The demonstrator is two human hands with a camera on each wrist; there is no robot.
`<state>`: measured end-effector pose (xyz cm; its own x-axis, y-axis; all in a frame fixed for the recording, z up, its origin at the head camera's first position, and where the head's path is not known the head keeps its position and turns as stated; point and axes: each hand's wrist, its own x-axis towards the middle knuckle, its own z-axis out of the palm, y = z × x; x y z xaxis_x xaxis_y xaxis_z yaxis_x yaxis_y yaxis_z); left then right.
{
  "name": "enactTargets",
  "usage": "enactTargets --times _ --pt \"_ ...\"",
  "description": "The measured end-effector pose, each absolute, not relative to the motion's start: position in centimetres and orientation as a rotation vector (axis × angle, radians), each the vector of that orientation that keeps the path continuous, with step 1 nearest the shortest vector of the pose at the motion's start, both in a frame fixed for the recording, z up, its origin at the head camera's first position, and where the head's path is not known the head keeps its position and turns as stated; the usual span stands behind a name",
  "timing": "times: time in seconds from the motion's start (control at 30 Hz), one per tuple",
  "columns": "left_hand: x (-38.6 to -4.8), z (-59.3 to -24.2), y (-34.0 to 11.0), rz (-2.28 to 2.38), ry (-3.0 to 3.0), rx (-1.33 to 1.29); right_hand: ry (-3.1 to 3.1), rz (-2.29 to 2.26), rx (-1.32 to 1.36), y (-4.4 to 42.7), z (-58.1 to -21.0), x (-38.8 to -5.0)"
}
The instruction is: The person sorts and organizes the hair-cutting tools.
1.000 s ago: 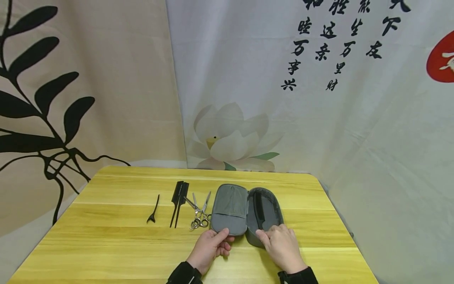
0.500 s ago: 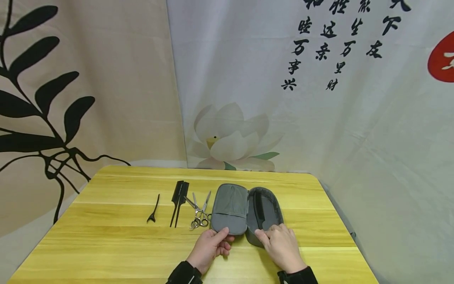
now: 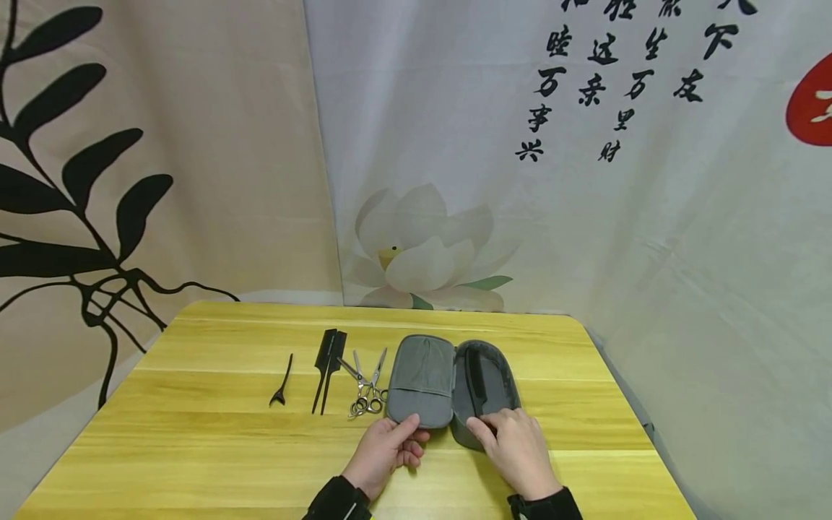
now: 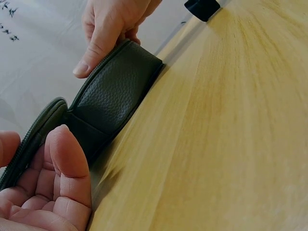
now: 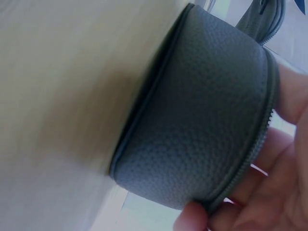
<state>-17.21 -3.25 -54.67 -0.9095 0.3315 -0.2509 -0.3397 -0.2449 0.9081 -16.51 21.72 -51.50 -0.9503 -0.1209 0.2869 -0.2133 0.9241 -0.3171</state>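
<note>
A grey zip case (image 3: 419, 410) lies unfolded on the table, its lid to the left and its deep half to the right. My left hand (image 3: 385, 453) pinches the lid's near edge, thumb on top, fingers curled below. Over the near rim of the deep half, my right hand (image 3: 518, 448) grips the case; in the right wrist view its fingers (image 5: 190, 217) bend around the zipper edge. Inside that half is a black comb (image 3: 476, 375). Its near end meets my right fingers, and whether they touch it is unclear.
Left of the case lie two pairs of steel scissors (image 3: 367, 390), two black tail combs (image 3: 330, 361) and a small dark forked piece (image 3: 281, 390). The wooden table (image 3: 195, 448) ends at a printed cloth backdrop (image 3: 416, 144).
The case and left hand stay in place. My right index finger has shifted slightly left, closer to the comb's near end. The head view has tilted a little.
</note>
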Motion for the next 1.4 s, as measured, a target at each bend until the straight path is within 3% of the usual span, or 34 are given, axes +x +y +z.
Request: enactTargets --times 1.4 --pt "-15.9 -53.1 -3.6 1.938 1.624 0.102 -2.549 0.618 0.19 21.7 -51.3 -16.7"
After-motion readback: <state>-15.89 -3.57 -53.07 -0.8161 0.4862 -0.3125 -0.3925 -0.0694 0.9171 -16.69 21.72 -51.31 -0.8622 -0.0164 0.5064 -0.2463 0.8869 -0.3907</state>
